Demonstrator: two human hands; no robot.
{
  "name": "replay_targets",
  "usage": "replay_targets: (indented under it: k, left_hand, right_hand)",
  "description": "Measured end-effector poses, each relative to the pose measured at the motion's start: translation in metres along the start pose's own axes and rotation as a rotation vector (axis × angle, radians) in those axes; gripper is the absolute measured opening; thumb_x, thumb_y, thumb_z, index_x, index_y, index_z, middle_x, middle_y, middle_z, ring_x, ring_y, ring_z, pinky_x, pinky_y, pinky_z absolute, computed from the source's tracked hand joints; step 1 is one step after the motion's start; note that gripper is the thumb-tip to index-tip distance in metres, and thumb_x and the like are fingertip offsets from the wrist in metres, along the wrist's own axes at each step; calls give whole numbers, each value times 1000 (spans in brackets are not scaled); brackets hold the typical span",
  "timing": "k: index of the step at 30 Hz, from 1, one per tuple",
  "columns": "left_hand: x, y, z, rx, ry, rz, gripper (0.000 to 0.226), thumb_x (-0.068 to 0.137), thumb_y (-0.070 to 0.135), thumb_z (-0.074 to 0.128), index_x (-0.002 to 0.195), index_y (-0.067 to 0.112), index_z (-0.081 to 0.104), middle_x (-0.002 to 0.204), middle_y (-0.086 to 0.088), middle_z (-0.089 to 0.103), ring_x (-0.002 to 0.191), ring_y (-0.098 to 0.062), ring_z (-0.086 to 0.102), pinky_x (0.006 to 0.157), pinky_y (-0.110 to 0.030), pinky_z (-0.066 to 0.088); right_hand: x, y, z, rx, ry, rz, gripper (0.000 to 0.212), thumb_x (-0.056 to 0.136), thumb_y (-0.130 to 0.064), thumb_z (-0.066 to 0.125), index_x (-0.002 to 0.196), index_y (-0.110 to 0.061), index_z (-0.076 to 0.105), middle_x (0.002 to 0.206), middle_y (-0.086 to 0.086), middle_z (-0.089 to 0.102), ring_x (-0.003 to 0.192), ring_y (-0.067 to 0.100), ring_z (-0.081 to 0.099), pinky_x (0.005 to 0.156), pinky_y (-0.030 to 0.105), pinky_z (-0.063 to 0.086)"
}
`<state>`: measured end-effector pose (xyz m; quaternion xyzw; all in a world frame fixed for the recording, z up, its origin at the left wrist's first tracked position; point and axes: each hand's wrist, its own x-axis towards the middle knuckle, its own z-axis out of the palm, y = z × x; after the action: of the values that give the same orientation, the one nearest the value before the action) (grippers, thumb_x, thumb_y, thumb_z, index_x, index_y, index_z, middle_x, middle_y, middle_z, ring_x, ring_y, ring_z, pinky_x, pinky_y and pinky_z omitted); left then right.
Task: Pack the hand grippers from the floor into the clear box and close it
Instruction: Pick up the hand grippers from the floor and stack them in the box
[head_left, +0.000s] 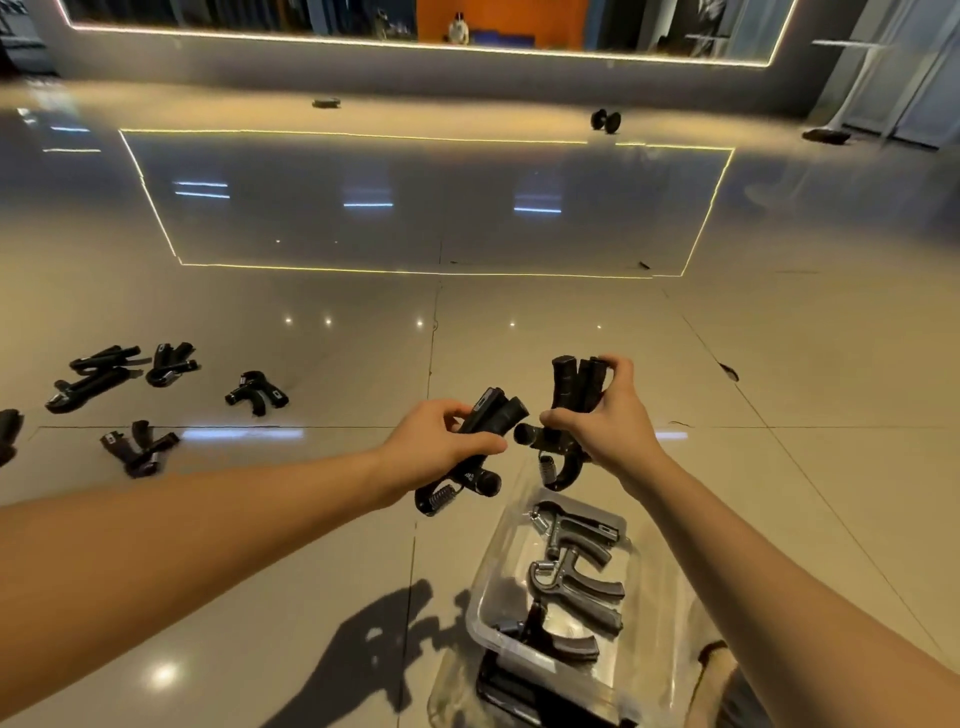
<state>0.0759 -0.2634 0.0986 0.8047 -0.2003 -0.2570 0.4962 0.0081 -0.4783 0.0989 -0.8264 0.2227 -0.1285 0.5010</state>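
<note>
Head view, as I read it from my remote station. Two bare forearms reach forward from the near edge and converge at mid-scene above the glossy beige tiled floor.

The left hand is turned palm-right. Its fingers and thumb are curled round the handles of a black plastic hand gripper. The handles point far and right, and the coil spring hangs below the hand on the near side.

The right hand sits slightly higher with the wrist bent. It pinches the paired handles of a second black hand gripper between thumb and curled fingers, handles upright and spring end down. The two held grippers are just beside each other; I cannot tell whether they touch.

Both are held above the far end of the clear plastic box, which stands open on the floor, near and right of centre. Inside it three grey-black hand grippers lie in a row running from far to near.

Well apart on the floor to the left lie the loose black hand grippers, scattered, with one cut off by the left edge. The shadow of the hands falls on the tiles left of the box. Far away on the right, a black dumbbell rests before the mirrored wall.
</note>
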Motion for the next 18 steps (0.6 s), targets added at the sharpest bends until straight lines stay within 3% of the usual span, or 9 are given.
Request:
replay_targets:
  k: [2,6,11,15,18]
  left_hand:
    - [3,6,19,-63,37,-10,47,82,42,79,120,22,62,104,-5,70,90,-15,73,74,-24,53]
    - [6,30,46,-190,72,-14,45,84,36,78,120,18,57,100,-6,74,87,-14,75,71,-24,50]
    - [18,54,67,-208,95,3,47,86,34,74,124,18,52,104,-6,74,94,-18,74,84,-34,56]
    - [26,53,73,-197,112,45,52,87,34,75,129,23,46,105,-6,74,86,-13,76,70,-21,54]
    - [31,43,75,-216,120,72,58,85,34,77,131,26,42,111,-3,72,90,-12,75,66,-15,52]
  right_hand:
    - [-2,5,-10,70,59,59,82,68,-30,87,119,-43,25,107,6,62,86,30,72,75,52,62]
    - [-10,8,-26,182,170,183,77,72,-26,86,117,-29,24,102,6,58,85,32,71,66,52,63]
    - [-12,12,-36,322,237,313,76,71,-25,87,114,-27,24,106,11,57,83,35,73,59,49,63]
    - [-3,21,-29,315,285,354,77,68,-33,87,112,-28,23,103,10,57,96,37,66,57,46,63]
    - [1,25,-20,316,293,355,78,66,-35,86,112,-26,24,107,11,58,92,34,69,55,45,63]
